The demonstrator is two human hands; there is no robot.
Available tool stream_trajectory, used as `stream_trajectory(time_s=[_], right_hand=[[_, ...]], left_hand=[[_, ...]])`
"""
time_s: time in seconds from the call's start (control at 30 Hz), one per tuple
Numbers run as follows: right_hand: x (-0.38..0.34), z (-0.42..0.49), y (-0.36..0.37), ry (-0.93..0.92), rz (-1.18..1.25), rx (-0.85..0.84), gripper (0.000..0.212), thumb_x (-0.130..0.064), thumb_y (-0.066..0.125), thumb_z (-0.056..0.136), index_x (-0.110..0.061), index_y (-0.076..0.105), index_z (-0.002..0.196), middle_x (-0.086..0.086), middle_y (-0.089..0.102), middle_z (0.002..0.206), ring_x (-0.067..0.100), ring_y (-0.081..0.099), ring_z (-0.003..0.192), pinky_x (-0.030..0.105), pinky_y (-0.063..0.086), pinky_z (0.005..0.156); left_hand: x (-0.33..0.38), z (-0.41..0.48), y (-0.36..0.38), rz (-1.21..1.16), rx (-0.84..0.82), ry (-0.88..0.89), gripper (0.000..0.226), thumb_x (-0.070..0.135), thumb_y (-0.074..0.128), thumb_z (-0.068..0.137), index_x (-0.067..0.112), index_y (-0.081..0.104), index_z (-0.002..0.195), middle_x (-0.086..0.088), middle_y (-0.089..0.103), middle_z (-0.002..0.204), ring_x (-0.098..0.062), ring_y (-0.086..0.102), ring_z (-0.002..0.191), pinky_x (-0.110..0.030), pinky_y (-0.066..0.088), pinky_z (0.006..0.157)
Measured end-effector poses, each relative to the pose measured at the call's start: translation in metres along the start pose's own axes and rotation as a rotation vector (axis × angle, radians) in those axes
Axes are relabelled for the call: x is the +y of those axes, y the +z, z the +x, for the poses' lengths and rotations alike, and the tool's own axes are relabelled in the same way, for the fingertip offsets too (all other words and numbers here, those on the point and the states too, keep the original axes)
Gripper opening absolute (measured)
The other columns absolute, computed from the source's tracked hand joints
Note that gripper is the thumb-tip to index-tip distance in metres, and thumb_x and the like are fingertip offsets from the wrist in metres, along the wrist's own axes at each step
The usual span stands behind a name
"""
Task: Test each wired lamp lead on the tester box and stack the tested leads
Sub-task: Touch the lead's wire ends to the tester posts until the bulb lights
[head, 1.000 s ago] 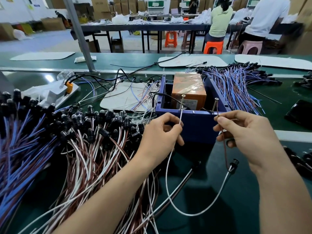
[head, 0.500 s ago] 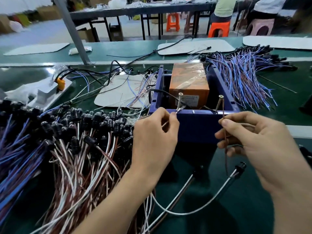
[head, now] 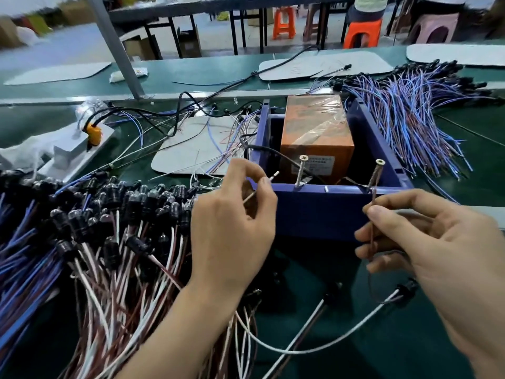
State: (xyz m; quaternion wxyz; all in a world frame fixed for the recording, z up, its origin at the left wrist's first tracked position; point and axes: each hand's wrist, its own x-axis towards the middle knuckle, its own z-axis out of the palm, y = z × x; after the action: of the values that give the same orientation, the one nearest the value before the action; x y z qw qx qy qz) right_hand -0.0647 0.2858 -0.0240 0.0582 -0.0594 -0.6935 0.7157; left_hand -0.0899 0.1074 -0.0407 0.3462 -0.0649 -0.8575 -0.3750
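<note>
Green factory surface (head: 481, 143), lead piles (head: 109, 242) left, blue tester box (head: 317, 212) centre. Left hand (head: 232, 228) pinches lead's white wire (head: 270, 178) near left screw (head: 300, 170); right hand (head: 437, 242) pinches brown wire (head: 372, 214) against right screw (head: 375, 173).

The box (head: 322, 214) between the hands is dark blue, its inner block (head: 314, 132) orange. The left hand (head: 232, 236) pinches a white wire (head: 270, 177), the right hand (head: 437, 242) a brown wire (head: 373, 199). Left of the left hand lie white-and-brown leads (head: 123, 269) with black lamps (head: 136, 198); beyond the right hand, blue-purple leads (head: 404, 124). The table (head: 410, 337) is green.
</note>
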Motion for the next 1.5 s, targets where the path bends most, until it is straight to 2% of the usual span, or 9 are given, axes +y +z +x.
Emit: stream_trajectory(time_s=[0.1, 0.2, 0.27, 0.43, 0.5, 0.67, 0.9, 1.5], right_hand=[[-0.001, 0.001, -0.002, 0.01, 0.003, 0.002, 0.02, -0.008, 0.061, 0.085, -0.012, 0.067, 0.067, 0.013, 0.066, 0.059, 0.022, 0.063, 0.046, 0.02, 0.047, 0.038], [-0.001, 0.002, -0.003, 0.013, -0.013, -0.002, 0.025, -0.008, 0.061, 0.085, -0.017, 0.069, 0.063, 0.013, 0.067, 0.06, 0.024, 0.064, 0.047, 0.02, 0.048, 0.038], [-0.001, 0.001, -0.002, 0.014, -0.014, -0.005, 0.026, -0.008, 0.06, 0.085, -0.017, 0.069, 0.063, 0.013, 0.067, 0.06, 0.024, 0.064, 0.047, 0.02, 0.047, 0.038], [-0.001, 0.0, 0.002, 0.008, 0.011, -0.014, 0.016, -0.006, 0.06, 0.085, -0.012, 0.064, 0.071, 0.012, 0.066, 0.058, 0.021, 0.062, 0.044, 0.019, 0.047, 0.037], [0.0, 0.0, 0.004, 0.01, 0.011, -0.017, 0.015, -0.006, 0.059, 0.086, -0.01, 0.064, 0.072, 0.012, 0.066, 0.057, 0.02, 0.062, 0.043, 0.019, 0.047, 0.037], [-0.001, 0.0, 0.005, 0.008, 0.011, -0.014, 0.013, -0.006, 0.059, 0.085, -0.009, 0.063, 0.073, 0.012, 0.066, 0.057, 0.022, 0.062, 0.044, 0.018, 0.047, 0.037], [-0.001, 0.0, 0.005, 0.012, 0.009, -0.013, 0.012, -0.006, 0.059, 0.085, -0.008, 0.063, 0.073, 0.012, 0.066, 0.057, 0.023, 0.063, 0.044, 0.018, 0.047, 0.038], [0.001, 0.002, 0.001, 0.01, 0.03, -0.016, 0.014, -0.004, 0.06, 0.084, -0.008, 0.064, 0.072, 0.014, 0.066, 0.058, 0.023, 0.063, 0.044, 0.018, 0.047, 0.039]], left_hand=[[0.002, 0.001, 0.001, 0.01, -0.07, 0.022, 0.011, 0.025, 0.053, 0.091, 0.019, 0.054, 0.082, 0.014, 0.041, 0.05, -0.007, 0.037, 0.043, -0.021, 0.028, 0.048], [0.007, -0.005, 0.008, 0.021, -0.08, 0.076, 0.01, 0.022, 0.054, 0.093, 0.016, 0.053, 0.084, 0.012, 0.046, 0.051, -0.007, 0.043, 0.043, -0.027, 0.038, 0.046], [0.01, -0.009, 0.012, 0.021, -0.055, 0.101, 0.013, 0.021, 0.055, 0.094, 0.013, 0.054, 0.084, 0.007, 0.053, 0.052, -0.015, 0.051, 0.044, -0.034, 0.045, 0.046], [0.014, -0.017, 0.018, 0.045, -0.02, 0.132, 0.017, 0.023, 0.052, 0.093, 0.011, 0.054, 0.081, 0.005, 0.045, 0.048, -0.016, 0.039, 0.041, -0.039, 0.044, 0.043], [0.015, -0.017, 0.02, 0.068, -0.005, 0.115, 0.019, 0.024, 0.053, 0.091, 0.01, 0.054, 0.078, 0.004, 0.045, 0.047, -0.02, 0.041, 0.041, -0.04, 0.044, 0.044], [0.013, -0.016, 0.026, 0.068, 0.036, 0.089, 0.021, 0.021, 0.06, 0.087, 0.01, 0.053, 0.07, 0.001, 0.048, 0.046, -0.026, 0.046, 0.041, -0.039, 0.045, 0.044], [0.013, -0.018, 0.034, 0.034, 0.12, 0.116, 0.023, 0.017, 0.062, 0.086, 0.009, 0.052, 0.067, 0.002, 0.044, 0.046, -0.023, 0.042, 0.039, -0.037, 0.042, 0.039], [0.005, -0.022, 0.041, 0.014, 0.194, 0.149, 0.025, 0.017, 0.061, 0.089, 0.007, 0.054, 0.067, 0.001, 0.044, 0.045, -0.018, 0.041, 0.037, -0.035, 0.038, 0.034]])
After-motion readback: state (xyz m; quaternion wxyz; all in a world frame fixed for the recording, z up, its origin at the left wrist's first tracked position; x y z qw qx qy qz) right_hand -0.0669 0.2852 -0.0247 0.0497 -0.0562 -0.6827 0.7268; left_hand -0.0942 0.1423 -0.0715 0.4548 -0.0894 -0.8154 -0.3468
